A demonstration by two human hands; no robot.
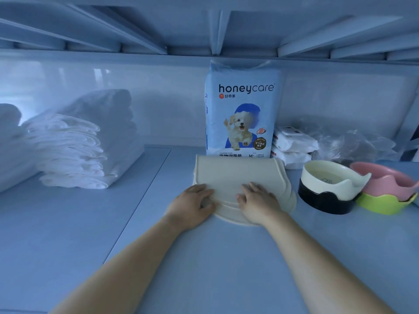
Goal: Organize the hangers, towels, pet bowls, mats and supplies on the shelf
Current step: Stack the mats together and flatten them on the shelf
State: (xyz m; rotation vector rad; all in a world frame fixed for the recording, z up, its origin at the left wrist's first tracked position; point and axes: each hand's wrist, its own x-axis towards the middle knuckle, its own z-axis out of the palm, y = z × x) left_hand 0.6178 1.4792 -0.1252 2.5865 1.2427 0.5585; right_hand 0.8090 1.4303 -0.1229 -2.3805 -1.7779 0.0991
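Observation:
A small stack of cream mats lies on the shelf board, in front of a tall blue pack of honeycare training pads. My left hand rests on the near left corner of the mats, thumb at their edge. My right hand lies flat on top near the front edge, fingers spread. To the right a white bowl sits in a black one, beside a pink bowl nested in a green one. Folded white towels are stacked at the left.
Two white wipe packs lie stacked right of the training pads, with crumpled clear plastic bags behind the bowls. A second towel pile sits at the far left. The slatted shelf above hangs low overhead.

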